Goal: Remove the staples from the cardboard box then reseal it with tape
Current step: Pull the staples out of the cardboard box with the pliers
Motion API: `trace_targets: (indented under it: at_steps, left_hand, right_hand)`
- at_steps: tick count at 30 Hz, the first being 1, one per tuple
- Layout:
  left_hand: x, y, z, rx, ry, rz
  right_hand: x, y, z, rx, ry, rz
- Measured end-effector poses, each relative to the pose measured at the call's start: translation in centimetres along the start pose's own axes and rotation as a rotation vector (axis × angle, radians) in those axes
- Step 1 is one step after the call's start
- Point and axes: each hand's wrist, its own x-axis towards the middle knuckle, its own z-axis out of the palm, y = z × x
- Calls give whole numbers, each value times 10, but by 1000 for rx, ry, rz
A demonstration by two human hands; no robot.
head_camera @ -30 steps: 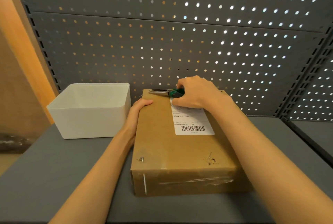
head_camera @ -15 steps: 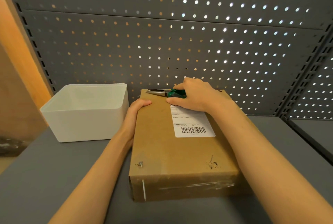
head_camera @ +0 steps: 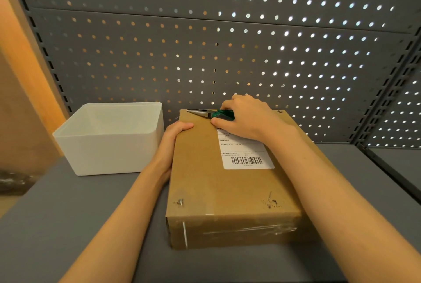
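Cardboard box [head_camera: 230,182] braced by left hand [head_camera: 175,139]; right hand [head_camera: 248,118] fingers wrap green pliers [head_camera: 210,114] at far-edge staple; next, pry.

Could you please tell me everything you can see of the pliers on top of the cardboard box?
The pliers have slim, pointed metal jaws and green handles. They lie nearly flat along the far edge of the cardboard box, tips pointing left toward its far left corner. The right hand grips the handles, covering most of them. The jaws look closed; whether they hold a staple cannot be told.
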Motion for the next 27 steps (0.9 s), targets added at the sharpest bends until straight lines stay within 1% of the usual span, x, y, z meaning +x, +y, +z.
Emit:
trace_targets:
  at_steps: [10,17,24,27]
  left_hand:
    - [2,-2,-2,17,3,-8]
    - [3,-2,2,6,8,44]
    - [4,-3,-4,-7,-21,14]
    - [5,-3,-4,0,-9,16]
  right_hand:
    - [3,2,2,28,41,15]
    - [6,7,1,86,24,34]
    - [3,10,-2,126,39,39]
    - [1,13,-4,143,54,40]
